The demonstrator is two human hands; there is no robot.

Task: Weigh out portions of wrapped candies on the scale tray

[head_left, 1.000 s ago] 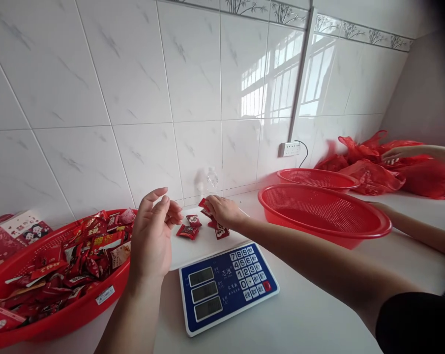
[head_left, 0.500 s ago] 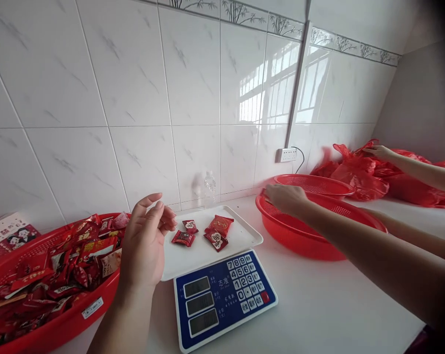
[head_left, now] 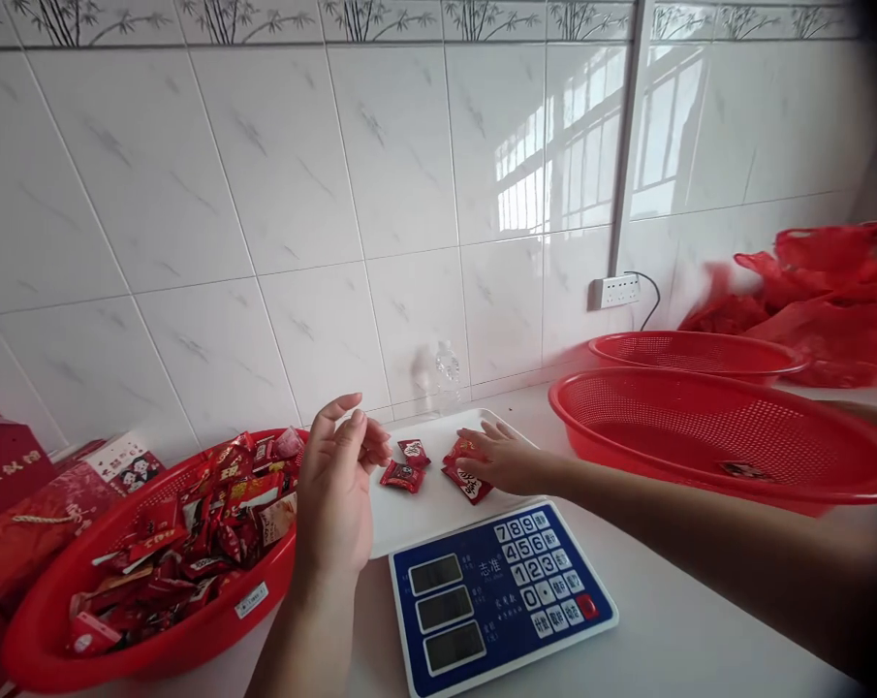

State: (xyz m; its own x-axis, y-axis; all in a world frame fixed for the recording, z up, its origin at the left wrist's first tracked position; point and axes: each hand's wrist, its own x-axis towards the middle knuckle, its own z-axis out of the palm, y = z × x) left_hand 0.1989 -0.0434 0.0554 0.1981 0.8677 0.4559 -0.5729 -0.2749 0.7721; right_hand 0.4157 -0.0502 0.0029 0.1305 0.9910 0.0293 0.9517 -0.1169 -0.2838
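My right hand (head_left: 497,458) reaches over the scale's white tray (head_left: 394,519), fingers stretched out and resting on a red candy packet (head_left: 464,448). Just under it lies another red packet with a white label (head_left: 468,483). Two smaller red packets, one with a pale heart-shaped label (head_left: 413,452) and one darker (head_left: 402,476), lie on the tray's left part. Raised at the left edge of the tray is my left hand (head_left: 340,475), its fingers loosely curled and apart, with nothing seen in them. The blue scale panel (head_left: 496,591) faces me with dark displays.
At left stands a red basket (head_left: 154,664) full of wrapped sweets, beside red gift boxes (head_left: 9,475). Right of the scale, a red basket (head_left: 590,448) holds a small packet (head_left: 744,471); another basket (head_left: 700,339) and red bags (head_left: 830,320) lie behind. A clear bottle (head_left: 448,368) stands near the wall.
My right hand has moved left from the right basket's rim to the packets on the tray. My left hand keeps its pose. The view has turned left; the other person's hand at the bags is out of sight.
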